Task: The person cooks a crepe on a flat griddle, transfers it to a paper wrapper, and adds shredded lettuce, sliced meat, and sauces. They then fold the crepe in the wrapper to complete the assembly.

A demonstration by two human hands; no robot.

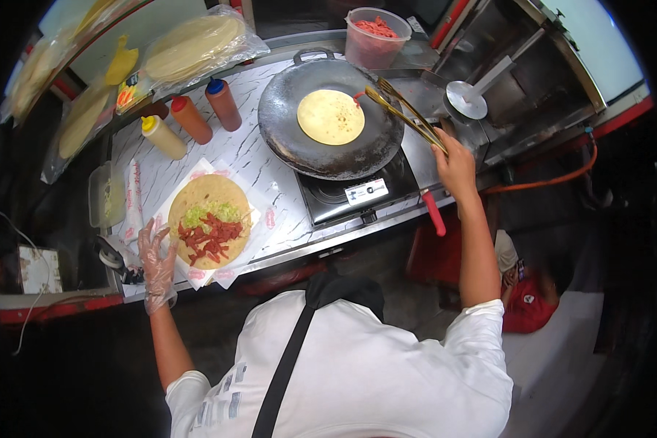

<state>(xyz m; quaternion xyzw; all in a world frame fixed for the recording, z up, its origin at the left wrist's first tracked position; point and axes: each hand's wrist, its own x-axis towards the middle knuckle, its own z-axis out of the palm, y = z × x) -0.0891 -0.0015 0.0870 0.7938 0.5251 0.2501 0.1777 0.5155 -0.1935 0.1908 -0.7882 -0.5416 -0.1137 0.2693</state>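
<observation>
In my right hand (456, 162) is a pair of brass-coloured tongs (409, 117), reaching over a round dark griddle (281, 120). A pale flatbread (331, 117) with brown spots lies on the griddle. Beside the tong tips, a small red strip of meat (358, 96) rests at the flatbread's edge. My left hand (158, 264) wears a clear plastic glove and has its fingers spread at the left edge of a second flatbread (182, 201). That one lies on white printed paper (259, 248), topped with shredded lettuce (223, 212) and reddish meat strips (212, 237).
Three sauce bottles, yellow-capped (164, 139), red-capped (192, 120) and blue-capped (224, 106), stand left of the griddle. Behind are bagged flatbreads (197, 47) and a tub (376, 55) of red meat. A red-handled knife (433, 213) juts over the front edge. Someone in red (531, 303) is at right.
</observation>
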